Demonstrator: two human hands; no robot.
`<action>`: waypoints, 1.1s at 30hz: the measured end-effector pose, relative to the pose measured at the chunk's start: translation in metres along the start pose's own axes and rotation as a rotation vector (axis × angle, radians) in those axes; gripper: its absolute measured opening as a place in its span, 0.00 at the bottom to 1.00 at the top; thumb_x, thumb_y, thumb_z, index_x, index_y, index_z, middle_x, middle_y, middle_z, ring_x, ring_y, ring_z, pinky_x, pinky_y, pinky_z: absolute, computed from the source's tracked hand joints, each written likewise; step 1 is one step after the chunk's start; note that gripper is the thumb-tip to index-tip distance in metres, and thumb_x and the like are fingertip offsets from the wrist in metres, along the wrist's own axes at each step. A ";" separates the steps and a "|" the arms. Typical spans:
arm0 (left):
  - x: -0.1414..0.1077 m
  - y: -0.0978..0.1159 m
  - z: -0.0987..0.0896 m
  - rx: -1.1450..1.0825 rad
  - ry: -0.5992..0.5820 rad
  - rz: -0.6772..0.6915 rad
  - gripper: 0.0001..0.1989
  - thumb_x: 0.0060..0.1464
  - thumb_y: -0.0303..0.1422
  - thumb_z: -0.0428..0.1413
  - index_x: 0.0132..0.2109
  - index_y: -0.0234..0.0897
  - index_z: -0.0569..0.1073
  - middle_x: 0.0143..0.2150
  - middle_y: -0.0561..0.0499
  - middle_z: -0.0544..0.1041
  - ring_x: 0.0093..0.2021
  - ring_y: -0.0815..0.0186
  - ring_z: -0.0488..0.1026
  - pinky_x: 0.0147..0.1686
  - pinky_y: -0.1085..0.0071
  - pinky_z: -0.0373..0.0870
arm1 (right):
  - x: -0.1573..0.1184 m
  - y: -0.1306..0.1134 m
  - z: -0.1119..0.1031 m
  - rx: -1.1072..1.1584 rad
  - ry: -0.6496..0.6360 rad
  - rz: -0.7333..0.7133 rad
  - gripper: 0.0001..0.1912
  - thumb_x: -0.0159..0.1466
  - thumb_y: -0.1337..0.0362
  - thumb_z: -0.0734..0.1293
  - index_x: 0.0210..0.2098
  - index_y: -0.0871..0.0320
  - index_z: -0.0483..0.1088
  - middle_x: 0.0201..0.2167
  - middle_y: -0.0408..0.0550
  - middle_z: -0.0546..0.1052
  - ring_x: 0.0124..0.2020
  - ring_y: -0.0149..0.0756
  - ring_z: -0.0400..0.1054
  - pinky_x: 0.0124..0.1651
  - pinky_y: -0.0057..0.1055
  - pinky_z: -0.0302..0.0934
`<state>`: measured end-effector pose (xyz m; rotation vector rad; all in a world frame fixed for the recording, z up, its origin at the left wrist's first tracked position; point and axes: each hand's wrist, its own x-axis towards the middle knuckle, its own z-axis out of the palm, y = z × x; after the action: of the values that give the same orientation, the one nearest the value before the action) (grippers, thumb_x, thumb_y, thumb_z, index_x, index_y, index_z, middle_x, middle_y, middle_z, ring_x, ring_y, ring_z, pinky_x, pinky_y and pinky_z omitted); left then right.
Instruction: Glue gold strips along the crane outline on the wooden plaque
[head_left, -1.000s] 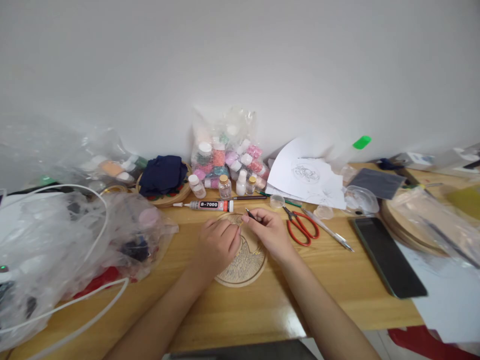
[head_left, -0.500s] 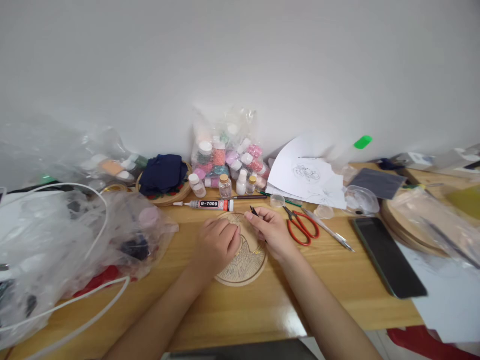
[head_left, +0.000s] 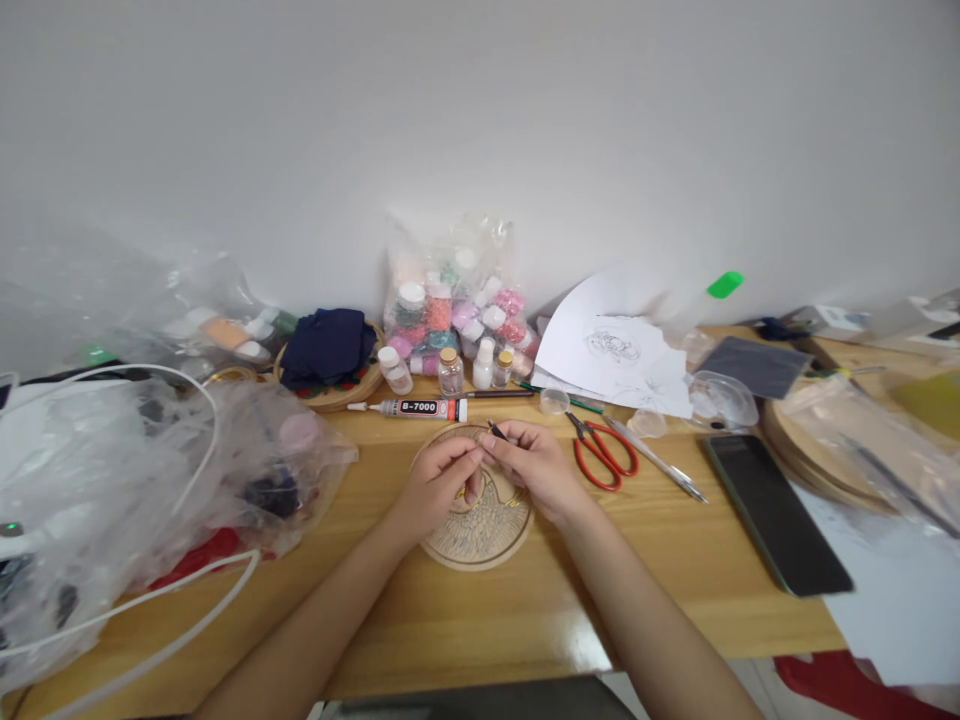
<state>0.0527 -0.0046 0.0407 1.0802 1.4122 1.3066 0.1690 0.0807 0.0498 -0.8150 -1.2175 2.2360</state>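
Note:
A round wooden disc (head_left: 476,540) with a carved, line-patterned design lies on the table under both hands. My right hand (head_left: 538,470) is closed round a slim black pointed tool (head_left: 495,430), whose tip sticks out past the fingers; its exact kind is unclear. Beside it, my left hand (head_left: 442,485) has thumb and forefinger pinched together close to the right fingertips. Whatever may be in that pinch is too small or hidden to see. Behind the disc lies a B-7000 glue tube (head_left: 424,409).
Red-handled scissors (head_left: 606,455), a craft knife-like pen (head_left: 660,462) and a phone (head_left: 778,512) lie on the right. Small bottles (head_left: 451,374) stand behind the glue, before a bag of coloured jars (head_left: 450,300). Plastic bags (head_left: 247,470) and a white cable (head_left: 180,600) cover the left.
My left hand has uncurled from a loose fist into a pinch and come up against the right fingertips. My right hand has shifted slightly left with the black tool. The disc has slid slightly left.

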 end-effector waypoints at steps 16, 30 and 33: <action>0.000 -0.002 0.000 -0.037 -0.010 -0.051 0.19 0.55 0.46 0.52 0.24 0.36 0.67 0.18 0.55 0.67 0.20 0.72 0.64 0.23 0.74 0.64 | -0.001 0.000 -0.002 -0.088 -0.003 -0.047 0.17 0.49 0.53 0.75 0.21 0.61 0.70 0.16 0.37 0.67 0.17 0.23 0.55 0.21 0.23 0.47; -0.001 0.001 0.001 -0.397 -0.025 -0.159 0.16 0.48 0.44 0.60 0.29 0.34 0.72 0.17 0.56 0.68 0.17 0.73 0.63 0.19 0.75 0.59 | -0.002 -0.007 0.001 -0.025 -0.015 0.046 0.20 0.46 0.52 0.76 0.21 0.62 0.68 0.14 0.35 0.64 0.13 0.17 0.42 0.17 0.23 0.32; -0.001 0.004 0.001 -0.455 -0.067 -0.184 0.16 0.47 0.44 0.62 0.30 0.34 0.74 0.16 0.56 0.68 0.16 0.73 0.63 0.17 0.76 0.58 | -0.003 -0.007 -0.001 -0.016 -0.068 0.050 0.20 0.48 0.53 0.75 0.22 0.61 0.67 0.15 0.36 0.66 0.13 0.17 0.43 0.16 0.23 0.32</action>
<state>0.0539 -0.0054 0.0444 0.6660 1.0655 1.3559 0.1727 0.0828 0.0565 -0.7892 -1.2604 2.3141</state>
